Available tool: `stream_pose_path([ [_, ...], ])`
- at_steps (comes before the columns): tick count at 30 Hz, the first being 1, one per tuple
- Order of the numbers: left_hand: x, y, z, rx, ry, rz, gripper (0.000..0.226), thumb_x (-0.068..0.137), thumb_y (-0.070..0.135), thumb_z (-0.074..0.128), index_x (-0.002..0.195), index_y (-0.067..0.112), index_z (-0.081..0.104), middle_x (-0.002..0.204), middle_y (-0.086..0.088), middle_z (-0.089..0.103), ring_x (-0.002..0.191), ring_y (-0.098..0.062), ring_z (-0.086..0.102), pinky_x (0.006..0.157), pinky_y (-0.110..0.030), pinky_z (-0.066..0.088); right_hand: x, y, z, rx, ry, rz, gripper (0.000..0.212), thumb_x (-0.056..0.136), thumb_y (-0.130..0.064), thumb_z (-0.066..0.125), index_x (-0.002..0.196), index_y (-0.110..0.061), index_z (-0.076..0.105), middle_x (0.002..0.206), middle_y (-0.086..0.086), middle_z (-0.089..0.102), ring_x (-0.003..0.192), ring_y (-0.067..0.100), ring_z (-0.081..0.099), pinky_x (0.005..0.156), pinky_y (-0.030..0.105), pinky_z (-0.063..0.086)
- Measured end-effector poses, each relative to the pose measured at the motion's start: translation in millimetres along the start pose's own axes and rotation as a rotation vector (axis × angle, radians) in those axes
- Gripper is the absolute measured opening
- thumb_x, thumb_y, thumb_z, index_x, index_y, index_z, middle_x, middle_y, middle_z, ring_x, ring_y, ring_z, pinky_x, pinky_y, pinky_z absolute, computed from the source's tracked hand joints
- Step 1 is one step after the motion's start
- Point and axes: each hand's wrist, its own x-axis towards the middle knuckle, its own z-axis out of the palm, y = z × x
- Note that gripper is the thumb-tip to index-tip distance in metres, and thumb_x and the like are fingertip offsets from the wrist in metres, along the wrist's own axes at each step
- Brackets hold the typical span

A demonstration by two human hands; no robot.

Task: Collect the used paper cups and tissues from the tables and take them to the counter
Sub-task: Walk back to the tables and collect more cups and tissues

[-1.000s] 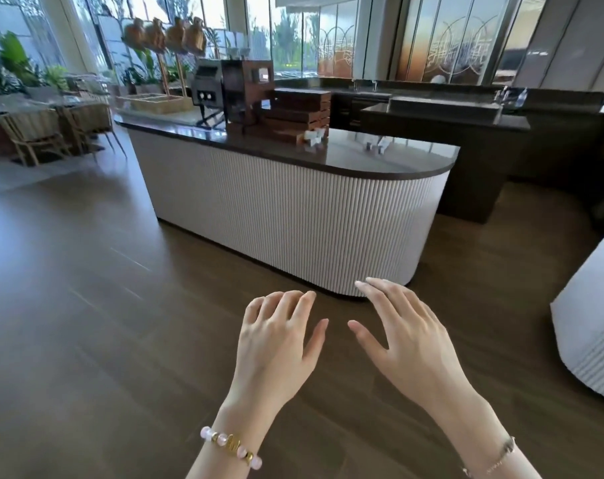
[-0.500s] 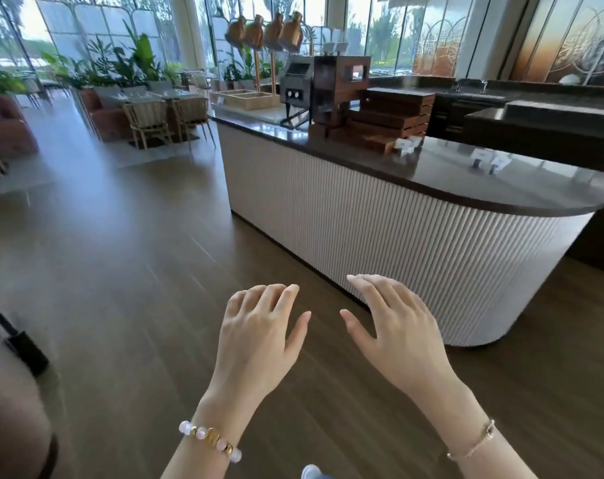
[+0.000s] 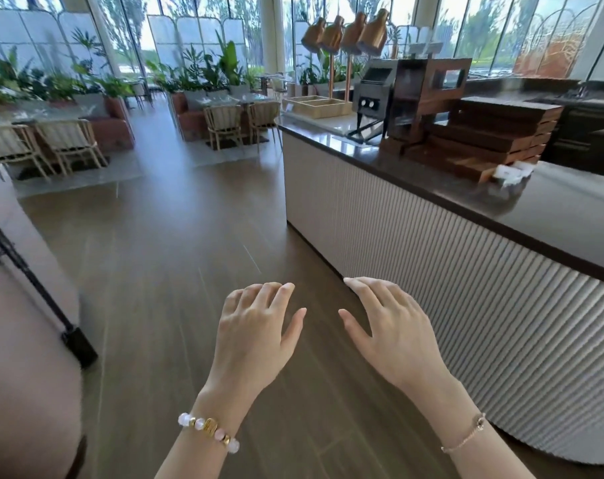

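Turning away from the counter (image 3: 501, 216), the head view is now swinging left compared with a second ago, so the dining tables (image 3: 238, 98) are coming into sight at 11 o'clock while the counter is sliding off to 2 o'clock. I judge that the person is heading out on a collecting trip. The left hand (image 3: 255, 337) and right hand (image 3: 393, 333) are hovering side by side at 6 o'clock, palms down, fingers spread apart and holding nothing. No cups or tissues are showing clearly on the far tabletops; they are too small to tell. Something white and crumpled (image 3: 511, 172) is lying on the counter beside stacked wooden trays (image 3: 483, 140). Chairs (image 3: 224, 126) are ringing the tables, and a dark stand leg (image 3: 34, 288) is slanting in at 9 o'clock beside the open floor (image 3: 176, 257).
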Motion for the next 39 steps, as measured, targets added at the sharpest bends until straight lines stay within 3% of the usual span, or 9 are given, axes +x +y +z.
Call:
stream_pose_path([
  [9, 83.8, -63.4, 73.1, 0.010, 0.005, -0.072, 0.033, 0.084, 0.035, 0.062, 0.109, 0.014, 0.066, 0.102, 0.001, 0.069, 0.096, -0.024, 0.064, 0.089, -0.042, 0.047, 116.4, 21.3, 78.8, -0.006, -0.024, -0.069, 0.043, 0.087, -0.037, 0.063, 0.123, -0.015, 0.062, 0.118, -0.001, 0.066, 0.112, 0.021, 0.061, 0.094, 0.037, 0.048],
  [25, 326.6, -274.7, 192.4, 0.086, 0.096, -0.179, 0.031, 0.083, 0.034, 0.065, 0.107, 0.014, 0.066, 0.099, 0.000, 0.069, 0.093, -0.025, 0.064, 0.086, -0.043, 0.048, 426.6, -10.1, 260.3, 0.081, 0.037, -0.197, 0.039, 0.082, -0.032, 0.071, 0.117, -0.014, 0.066, 0.111, 0.000, 0.069, 0.103, 0.023, 0.066, 0.087, 0.037, 0.052],
  [39, 512.6, -418.0, 330.3, 0.150, 0.035, -0.321, 0.041, 0.087, 0.043, 0.045, 0.109, 0.016, 0.066, 0.103, 0.002, 0.069, 0.097, -0.022, 0.063, 0.089, -0.042, 0.047, 675.7, 7.8, 428.1, 0.146, 0.061, -0.343, 0.040, 0.078, -0.031, 0.075, 0.113, -0.014, 0.068, 0.108, -0.002, 0.070, 0.098, 0.022, 0.068, 0.084, 0.035, 0.053],
])
